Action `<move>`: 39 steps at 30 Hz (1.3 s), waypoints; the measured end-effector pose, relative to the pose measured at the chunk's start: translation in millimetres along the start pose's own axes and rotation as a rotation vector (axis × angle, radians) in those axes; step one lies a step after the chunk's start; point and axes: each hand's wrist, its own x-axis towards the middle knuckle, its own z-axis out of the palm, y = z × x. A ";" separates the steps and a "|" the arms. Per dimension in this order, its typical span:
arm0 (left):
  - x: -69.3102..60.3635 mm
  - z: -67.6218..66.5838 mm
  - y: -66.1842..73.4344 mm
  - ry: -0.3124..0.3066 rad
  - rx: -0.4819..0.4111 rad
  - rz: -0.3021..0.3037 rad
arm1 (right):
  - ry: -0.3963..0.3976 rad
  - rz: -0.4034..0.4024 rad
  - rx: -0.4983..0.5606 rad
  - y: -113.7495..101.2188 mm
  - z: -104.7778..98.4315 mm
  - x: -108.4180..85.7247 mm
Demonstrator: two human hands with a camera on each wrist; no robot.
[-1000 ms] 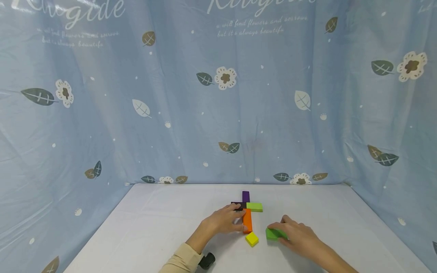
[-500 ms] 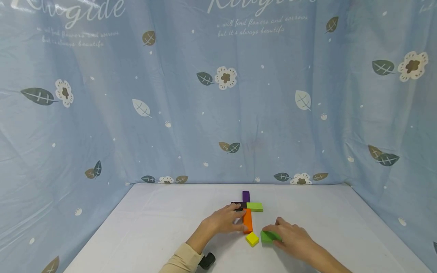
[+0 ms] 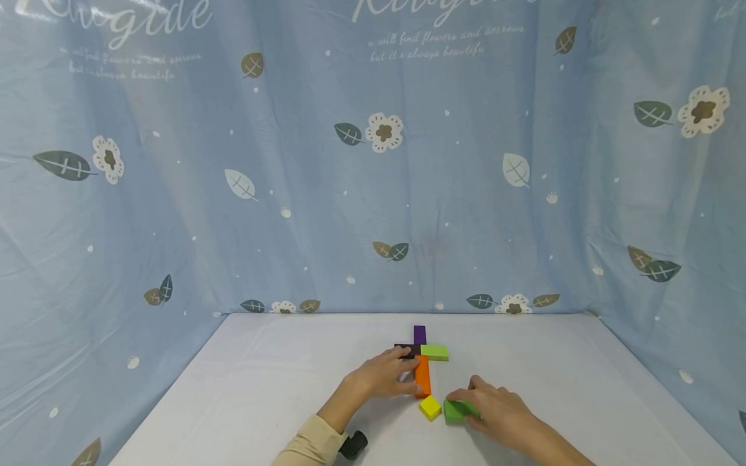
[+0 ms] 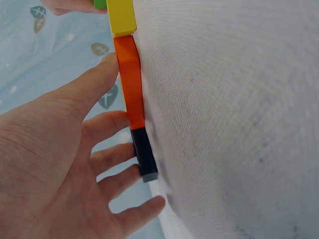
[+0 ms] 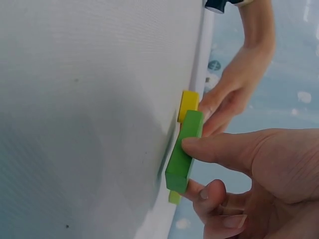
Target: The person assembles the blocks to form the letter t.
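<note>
My right hand (image 3: 500,414) pinches a green block (image 5: 184,149) between thumb and fingers, low over the white table. Its left end is close beside a small yellow block (image 3: 430,408), set cornerwise; whether they touch I cannot tell. My left hand (image 3: 384,377) has thumb and index finger resting against a long orange block (image 4: 130,82), with other fingers at a black block (image 4: 144,154). The orange block runs from the yellow one up to the black block and a light green block (image 3: 434,353). Beyond these lies a purple block (image 3: 419,335).
A white cloth covers the table (image 3: 280,375). Blue curtains (image 3: 303,162) with leaves and flowers hang at the back and both sides. A black device (image 3: 353,446) sits at the left wrist by the beige sleeve (image 3: 311,443).
My right hand has shifted left and slightly towards the front, bringing the green block up close to the yellow block. The left hand and the other blocks stay in place.
</note>
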 end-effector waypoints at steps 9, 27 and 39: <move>0.4 1.3 -0.6 0.001 -0.013 -0.006 | -0.012 0.001 0.005 -1.1 1.4 -1.5; -0.3 1.0 -1.2 0.005 -0.013 0.002 | -0.041 0.029 0.009 -3.2 4.6 0.3; -1.5 0.1 0.1 0.011 -0.008 0.008 | -0.043 0.041 -0.009 -5.2 5.7 0.4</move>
